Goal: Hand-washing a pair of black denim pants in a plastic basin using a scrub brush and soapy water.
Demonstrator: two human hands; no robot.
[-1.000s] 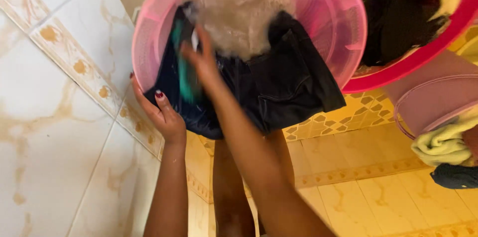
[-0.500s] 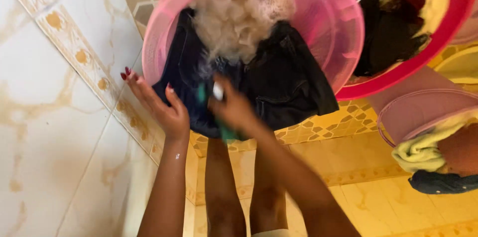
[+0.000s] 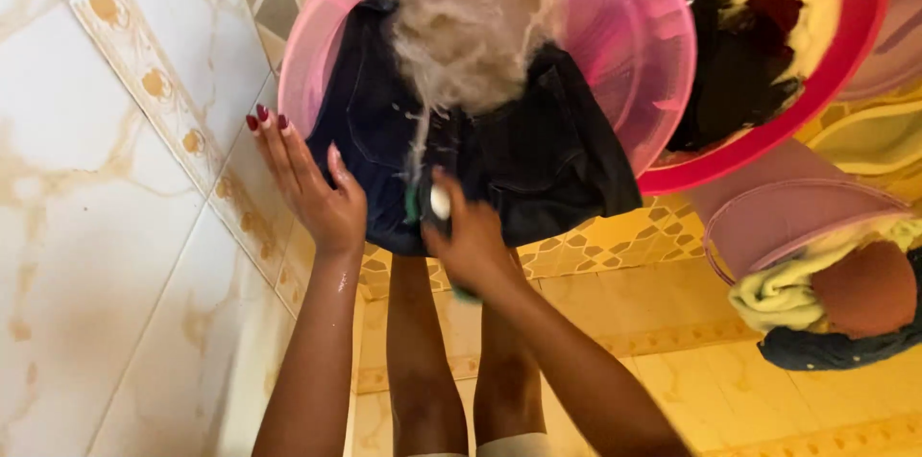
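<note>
A dark blue pair of jeans [image 3: 519, 150] hangs over the near rim of a pink plastic basin [image 3: 634, 44] with soapy foam [image 3: 471, 25] in it. My left hand [image 3: 312, 183] lies flat, fingers spread, against the left side of the jeans and the basin's edge. My right hand [image 3: 466, 236] is closed on a green scrubbing brush [image 3: 423, 203] pressed on the lower middle of the jeans.
A red basin [image 3: 845, 44] with dark clothes stands to the right. A pale pink bucket [image 3: 778, 217] holds a yellow-green cloth [image 3: 778, 294] and a dark one. White patterned wall tiles [image 3: 106, 207] are at the left, yellow floor tiles [image 3: 749, 380] below. My legs [image 3: 423, 361] stand under the basin.
My right hand with the brush has slid down the jeans from near the foam to the lower edge. My left hand has opened flat and shifted up.
</note>
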